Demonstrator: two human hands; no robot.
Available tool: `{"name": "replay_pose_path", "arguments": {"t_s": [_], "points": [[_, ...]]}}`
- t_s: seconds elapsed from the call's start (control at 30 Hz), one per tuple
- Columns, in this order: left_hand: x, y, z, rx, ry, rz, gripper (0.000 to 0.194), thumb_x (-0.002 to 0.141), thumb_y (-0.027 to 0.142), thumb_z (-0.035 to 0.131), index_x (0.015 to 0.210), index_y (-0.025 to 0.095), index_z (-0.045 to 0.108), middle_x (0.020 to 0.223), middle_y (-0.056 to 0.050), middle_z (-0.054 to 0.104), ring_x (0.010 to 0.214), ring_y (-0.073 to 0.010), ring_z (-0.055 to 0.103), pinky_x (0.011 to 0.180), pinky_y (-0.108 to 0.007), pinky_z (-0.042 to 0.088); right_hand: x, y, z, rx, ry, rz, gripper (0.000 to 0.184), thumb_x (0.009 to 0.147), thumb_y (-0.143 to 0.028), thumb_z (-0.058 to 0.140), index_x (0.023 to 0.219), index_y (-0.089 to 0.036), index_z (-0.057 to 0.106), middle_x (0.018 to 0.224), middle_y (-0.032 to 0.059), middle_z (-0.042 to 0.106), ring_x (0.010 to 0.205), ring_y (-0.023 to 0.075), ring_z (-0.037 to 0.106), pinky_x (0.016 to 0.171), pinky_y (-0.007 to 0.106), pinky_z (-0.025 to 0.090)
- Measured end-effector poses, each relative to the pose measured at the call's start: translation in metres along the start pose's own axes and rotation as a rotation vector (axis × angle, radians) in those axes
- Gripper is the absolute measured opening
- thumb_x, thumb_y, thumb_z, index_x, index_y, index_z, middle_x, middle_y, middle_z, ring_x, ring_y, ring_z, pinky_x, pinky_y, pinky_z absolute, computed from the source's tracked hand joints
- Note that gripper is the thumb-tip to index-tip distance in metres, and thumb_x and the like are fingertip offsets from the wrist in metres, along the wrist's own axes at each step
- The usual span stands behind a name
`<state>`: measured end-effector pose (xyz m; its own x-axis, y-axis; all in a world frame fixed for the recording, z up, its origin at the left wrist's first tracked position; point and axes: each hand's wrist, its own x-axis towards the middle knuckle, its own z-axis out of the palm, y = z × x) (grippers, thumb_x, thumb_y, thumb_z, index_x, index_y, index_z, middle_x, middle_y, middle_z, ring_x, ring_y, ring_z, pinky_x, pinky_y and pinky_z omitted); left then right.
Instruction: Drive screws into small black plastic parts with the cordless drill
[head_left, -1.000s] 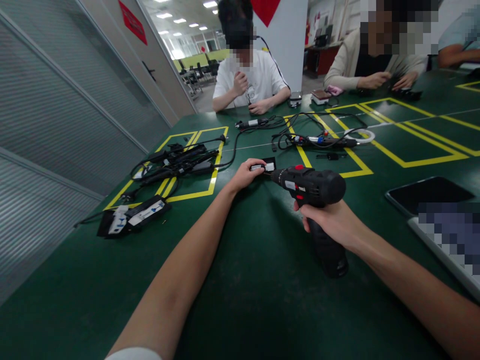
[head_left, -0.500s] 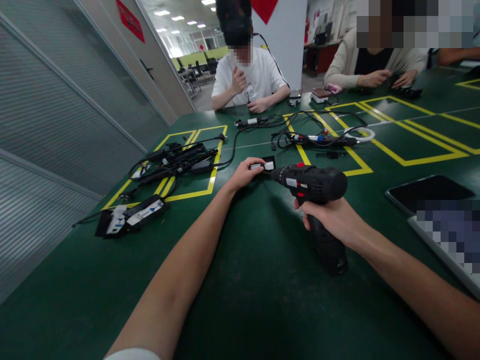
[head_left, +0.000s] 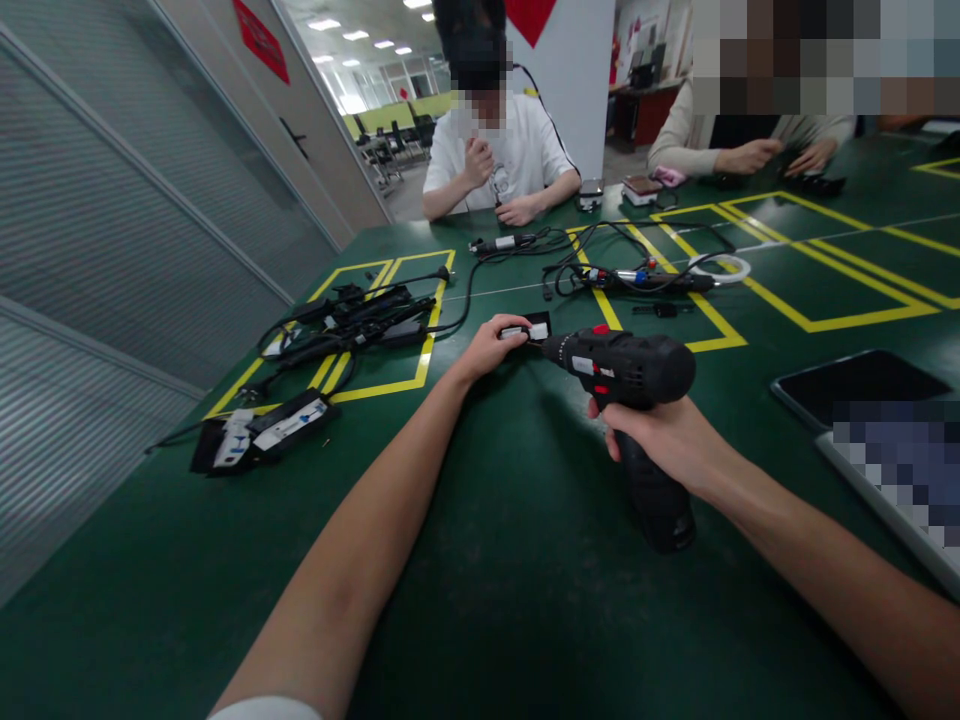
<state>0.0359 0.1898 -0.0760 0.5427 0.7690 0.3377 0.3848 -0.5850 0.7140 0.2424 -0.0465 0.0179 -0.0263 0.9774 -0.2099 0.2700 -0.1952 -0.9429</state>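
Two hands at work, head view. Left hand (head_left: 495,345): fingers clamped over the small black-and-white part (head_left: 538,331), pinning it to the tabletop (head_left: 480,560), presumably so it cannot turn under the bit. Right hand (head_left: 660,440): wrapped around the grip of the black drill (head_left: 630,368), body roughly level, chuck aimed at the part's near side, likely to keep the bit in line. Bit contact: cannot tell. Cable bundle (head_left: 360,325) lies left, apart from the drill.

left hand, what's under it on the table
Under the left hand is part of a small black-and-white piece, whose right end sticks out past the fingers. The rest of it, and the patch of table beneath, are covered and can't be seen.
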Motion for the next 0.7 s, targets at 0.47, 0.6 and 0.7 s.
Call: {"name": "replay_pose_path", "arguments": {"t_s": [0.47,0.6,0.7], "points": [[-0.0001,0.0011,-0.0008,0.035,-0.017,-0.001,0.033,0.08,0.037,0.057,0.107,0.02,0.065,0.116,-0.006,0.062,0.112,-0.0212,0.054,0.103,-0.036,0.039,0.0008,0.0014,0.0013,0.024,-0.024,-0.005,0.013,0.076,-0.023,0.053,0.081,-0.017,0.063,0.054,0.0006,0.06,0.053,0.0158,0.056,0.055,0.029,0.042],[-0.0001,0.003,-0.0015,0.042,-0.021,-0.003,0.034,0.079,0.034,0.058,0.108,0.02,0.065,0.117,-0.005,0.061,0.112,-0.021,0.054,0.102,-0.035,0.039,0.0007,0.003,0.0004,0.019,-0.032,-0.022,0.013,0.077,-0.023,0.053,0.083,-0.017,0.063,0.054,0.0002,0.06,0.054,0.016,0.057,0.056,0.029,0.042],[0.0001,0.0044,-0.0011,0.05,-0.015,-0.007,0.033,0.078,0.033,0.059,0.107,0.021,0.065,0.117,-0.005,0.061,0.112,-0.0211,0.054,0.103,-0.036,0.038,0.0019,0.0051,-0.0005,-0.002,-0.028,-0.025,0.013,0.078,-0.024,0.053,0.083,-0.017,0.063,0.055,0.0004,0.06,0.055,0.0163,0.058,0.057,0.03,0.043]]}}
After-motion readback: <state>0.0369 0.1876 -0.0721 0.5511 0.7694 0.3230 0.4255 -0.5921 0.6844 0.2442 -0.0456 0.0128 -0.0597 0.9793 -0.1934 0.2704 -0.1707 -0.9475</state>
